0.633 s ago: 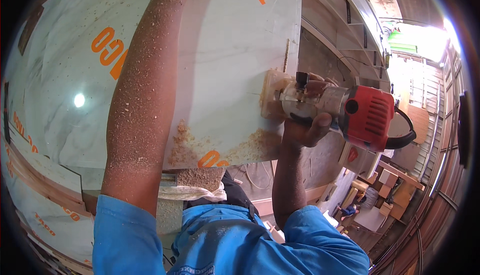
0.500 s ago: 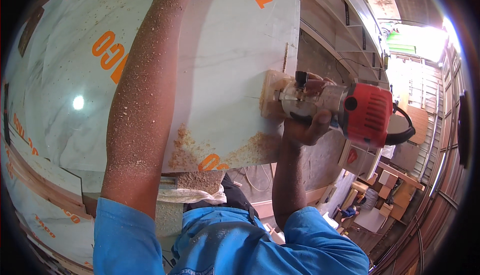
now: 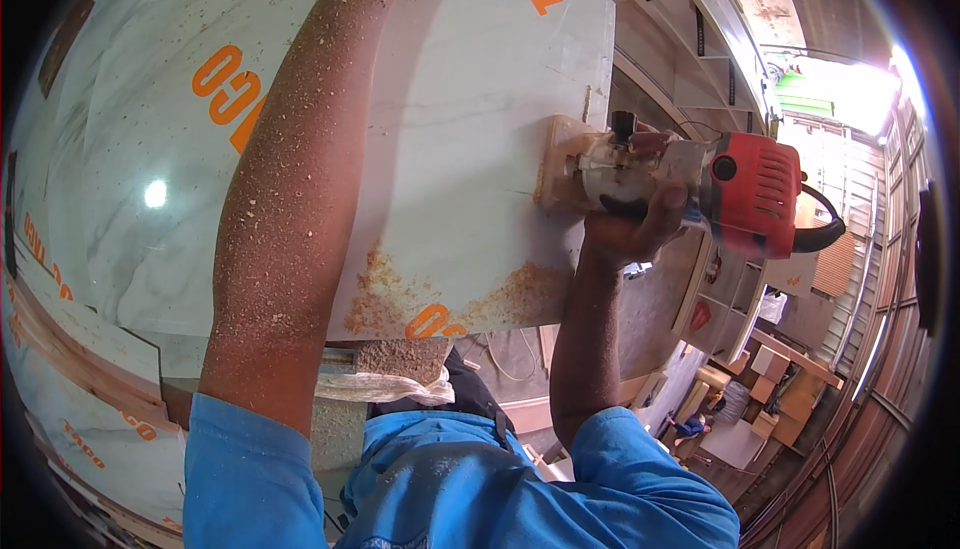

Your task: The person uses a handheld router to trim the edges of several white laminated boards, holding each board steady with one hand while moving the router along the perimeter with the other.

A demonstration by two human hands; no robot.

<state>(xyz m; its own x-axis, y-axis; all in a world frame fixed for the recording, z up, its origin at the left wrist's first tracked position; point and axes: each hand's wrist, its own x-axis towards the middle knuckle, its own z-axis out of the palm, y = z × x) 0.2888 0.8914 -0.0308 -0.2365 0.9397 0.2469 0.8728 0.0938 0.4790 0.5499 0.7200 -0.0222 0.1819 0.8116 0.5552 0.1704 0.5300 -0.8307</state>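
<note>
Red and black router (image 3: 757, 189), base (image 3: 563, 149) seemingly beige; white board (image 3: 470, 179), grey-veined, orange-lettered.

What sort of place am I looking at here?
Probably a woodworking shop: the right hand grips a red power tool, sawdust lies on the marble-patterned panel, and board-like pieces lie in the background.
</note>
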